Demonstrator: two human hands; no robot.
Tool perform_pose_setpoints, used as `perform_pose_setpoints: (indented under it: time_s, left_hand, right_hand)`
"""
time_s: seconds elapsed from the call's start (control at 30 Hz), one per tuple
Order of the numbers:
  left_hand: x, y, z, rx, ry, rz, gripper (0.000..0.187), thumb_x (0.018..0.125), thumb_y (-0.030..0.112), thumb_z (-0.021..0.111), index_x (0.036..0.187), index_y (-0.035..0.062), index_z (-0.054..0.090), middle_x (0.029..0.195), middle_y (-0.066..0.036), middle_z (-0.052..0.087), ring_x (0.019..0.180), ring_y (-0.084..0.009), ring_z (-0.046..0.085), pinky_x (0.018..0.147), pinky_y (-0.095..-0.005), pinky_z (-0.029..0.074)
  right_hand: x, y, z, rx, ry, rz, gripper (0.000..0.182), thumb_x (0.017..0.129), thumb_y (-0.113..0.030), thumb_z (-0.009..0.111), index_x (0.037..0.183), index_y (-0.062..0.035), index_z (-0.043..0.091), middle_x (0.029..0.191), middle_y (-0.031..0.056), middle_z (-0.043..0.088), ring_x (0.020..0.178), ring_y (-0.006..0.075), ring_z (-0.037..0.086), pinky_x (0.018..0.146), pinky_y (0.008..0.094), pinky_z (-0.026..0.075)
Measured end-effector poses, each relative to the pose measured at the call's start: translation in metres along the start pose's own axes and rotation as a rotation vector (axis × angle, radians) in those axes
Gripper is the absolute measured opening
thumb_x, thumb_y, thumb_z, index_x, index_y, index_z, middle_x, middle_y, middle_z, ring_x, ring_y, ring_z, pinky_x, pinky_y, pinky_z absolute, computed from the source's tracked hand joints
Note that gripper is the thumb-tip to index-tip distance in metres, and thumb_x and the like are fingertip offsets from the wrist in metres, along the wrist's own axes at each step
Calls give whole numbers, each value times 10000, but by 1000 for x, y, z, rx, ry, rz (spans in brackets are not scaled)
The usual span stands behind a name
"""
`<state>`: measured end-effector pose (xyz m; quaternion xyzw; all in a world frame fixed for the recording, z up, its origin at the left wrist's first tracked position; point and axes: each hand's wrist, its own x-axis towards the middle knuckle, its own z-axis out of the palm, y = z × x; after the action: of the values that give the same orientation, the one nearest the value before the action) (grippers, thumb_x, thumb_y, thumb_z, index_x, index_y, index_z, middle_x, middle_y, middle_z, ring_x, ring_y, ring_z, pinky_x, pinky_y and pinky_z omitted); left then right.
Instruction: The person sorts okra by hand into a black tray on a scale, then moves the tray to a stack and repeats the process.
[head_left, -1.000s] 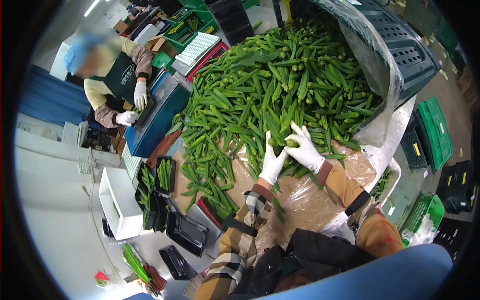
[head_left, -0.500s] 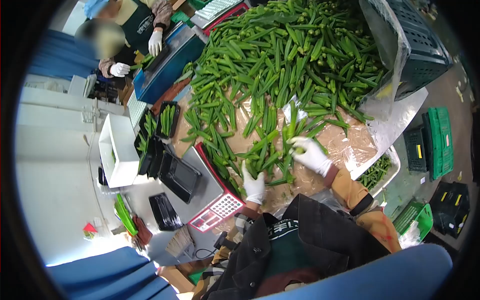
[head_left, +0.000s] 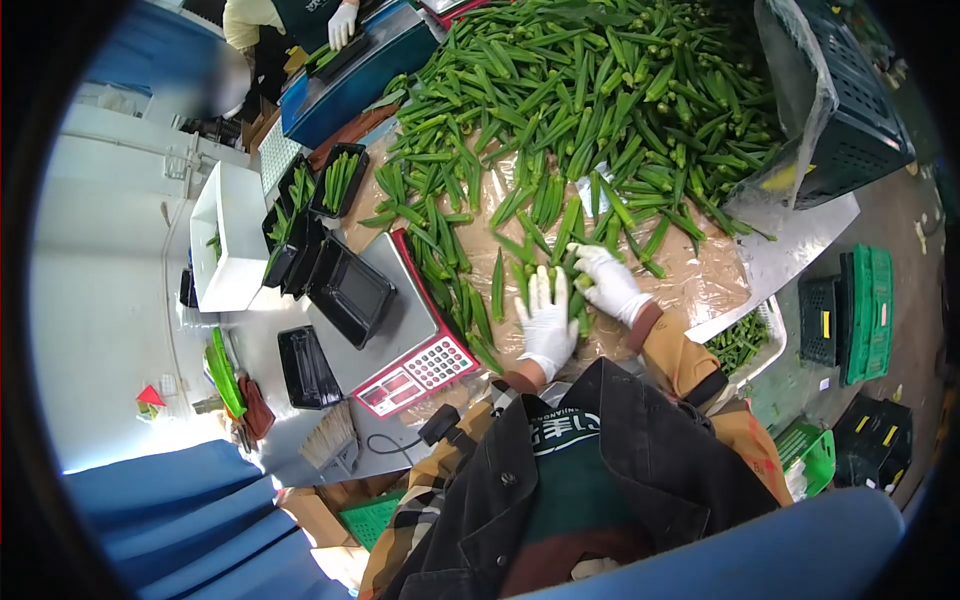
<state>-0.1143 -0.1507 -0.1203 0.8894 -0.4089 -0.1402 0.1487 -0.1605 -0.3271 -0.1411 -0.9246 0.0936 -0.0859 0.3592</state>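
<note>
My left hand (head_left: 548,328), in a white glove, lies with its fingers stretched out and spread over a few okra pods near the table's front edge. Close beside it on the right, my gloved right hand (head_left: 610,284) curls its fingers round some okra (head_left: 577,284); the fingers hide part of these pods. Beyond both hands, a large heap of green okra (head_left: 590,110) covers the back of the table, with loose pods spread toward me. Brown, film-covered table surface (head_left: 690,285) shows around my right hand.
A red-edged scale (head_left: 415,365) stands at left, with a black tray (head_left: 350,290) on it. Okra-filled black trays (head_left: 340,182) and a white box (head_left: 235,240) lie beyond. A dark crate (head_left: 850,110) stands at right. Another person's gloved hand (head_left: 343,24) is at the back.
My left hand has moved right, let go of its okra and spread its fingers. My right hand has shifted slightly left and up. The whole view has turned slightly.
</note>
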Motion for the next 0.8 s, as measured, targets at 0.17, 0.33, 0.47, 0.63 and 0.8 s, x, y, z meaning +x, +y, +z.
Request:
perform_pose_setpoints:
  time_s: [0.17,0.33,0.47,0.63,0.8]
  left_hand:
    - [-31,-9,-16,97,-218,18,1028,767,390,755,1573,197,147,1596,-231,145,1468,-458,109,1103,-706,111]
    - [-58,-67,-57,-290,47,169,692,837,289,715,1462,160,449,1513,-183,390,1446,-402,256,1166,-565,157]
    - [-67,-129,-140,165,648,-127,604,830,182,705,1394,75,516,1414,-140,507,1379,-360,376,1146,-502,235]
    - [-122,-209,-149,244,512,-332,439,813,101,688,1246,163,665,1045,-100,683,1109,-303,543,1034,-436,350]
    - [-170,-192,-165,214,333,-405,401,784,102,716,1183,136,699,1042,-62,699,1074,-285,577,1064,-447,327]
  right_hand:
    - [-12,58,-30,37,229,212,302,811,-128,704,1087,-13,659,1329,114,601,1213,331,552,1044,385,443]
    - [-41,54,-83,834,525,455,189,961,-149,626,1064,10,623,953,73,708,835,115,641,768,263,521]
    - [-63,28,-91,673,433,698,184,925,-148,666,1027,4,676,864,90,704,734,102,623,720,262,510]
    - [-85,4,-34,165,187,570,421,822,-283,753,1133,-14,660,851,175,707,770,288,701,702,364,547]
    - [-78,-12,4,-116,93,459,465,772,-293,768,1161,-80,629,1068,152,665,933,352,661,808,433,531]
